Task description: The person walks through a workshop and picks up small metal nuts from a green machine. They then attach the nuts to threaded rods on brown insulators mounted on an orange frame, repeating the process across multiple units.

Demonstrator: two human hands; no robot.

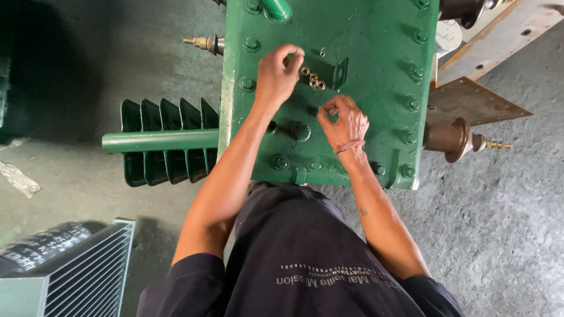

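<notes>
Pinching fingers (294,58) hiding small nuts (313,78)

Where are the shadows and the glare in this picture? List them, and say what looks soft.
Head view: soft daylight; deep shadow on the floor at upper left. Faint sheen, no hard glare, on the green lid. Left hand and right hand sharp; small brass nuts readable; dark shirt near the lens slightly soft.

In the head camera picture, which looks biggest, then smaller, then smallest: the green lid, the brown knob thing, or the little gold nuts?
1. Green lid, by far the biggest.
2. Brown insulator knob at the lid's right side.
3. Small gold nuts by the left hand, the tiniest.
</notes>
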